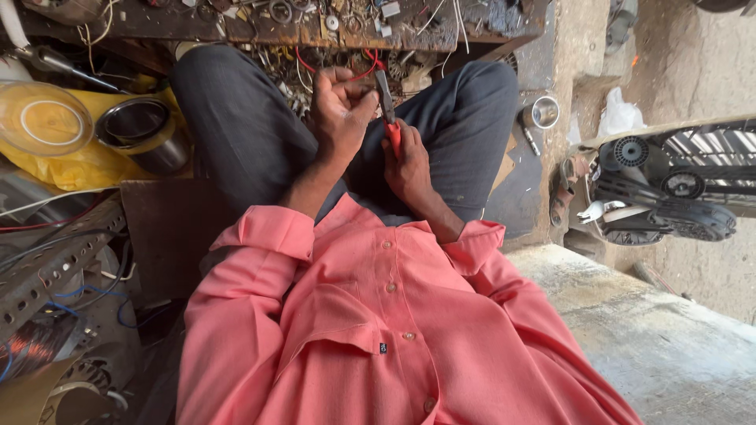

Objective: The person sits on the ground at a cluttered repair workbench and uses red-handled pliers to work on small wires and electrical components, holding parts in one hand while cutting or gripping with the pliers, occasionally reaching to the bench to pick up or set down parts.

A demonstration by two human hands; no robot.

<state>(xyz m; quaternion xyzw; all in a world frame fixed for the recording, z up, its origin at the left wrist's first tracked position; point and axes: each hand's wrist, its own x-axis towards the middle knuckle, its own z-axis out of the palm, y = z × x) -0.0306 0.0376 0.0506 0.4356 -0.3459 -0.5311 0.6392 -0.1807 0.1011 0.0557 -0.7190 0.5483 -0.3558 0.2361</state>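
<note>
Pliers [390, 118] gripped in right hand [407, 165] | red wire [364, 72] pinched in fisted left hand [340, 110], just beside

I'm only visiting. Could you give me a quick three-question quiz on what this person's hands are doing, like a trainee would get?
1. Which hand holds the pliers: A left, B right?
2. True or false: the left hand pinches a blue wire.
3. Fill in: the person's shirt is ____ in colour.
Key: 1 B, the right hand. 2 False, the wire is red. 3 Pink.
</note>
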